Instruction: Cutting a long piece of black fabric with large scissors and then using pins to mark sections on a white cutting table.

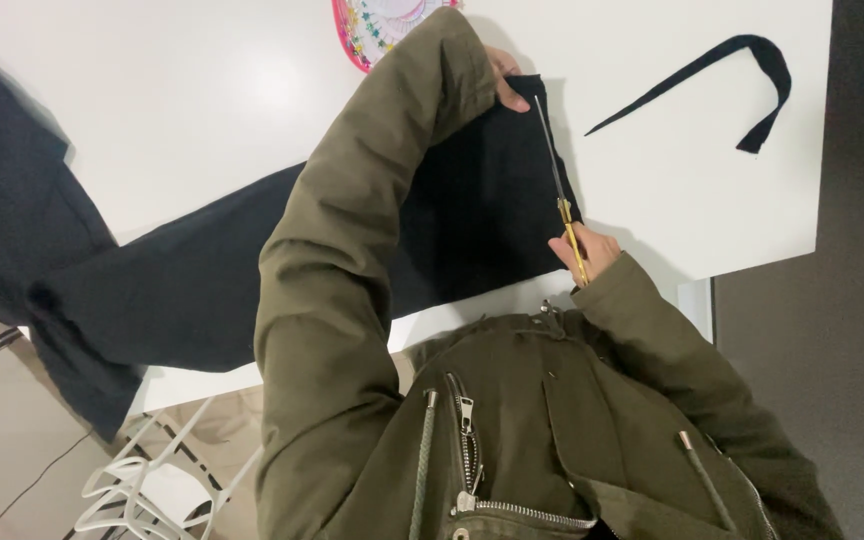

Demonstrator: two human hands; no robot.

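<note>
White plastic hangers (pixel 142 490) lie lower left; black fabric (pixel 252 270) spreads across the white table (pixel 202 90). The left hand (pixel 508 82) pins its far edge, grip closed, beside a pink tray (pixel 372 25). The right hand (pixel 584 252) grips gold-handled scissors (pixel 562 195) along the fabric's edge. A cut black strip (pixel 752 70) lies right.

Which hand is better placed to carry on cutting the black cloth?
The right hand: it already grips the gold-handled scissors, whose blades lie along the black fabric's edge. The left hand pins the fabric's far corner on the white table.
</note>
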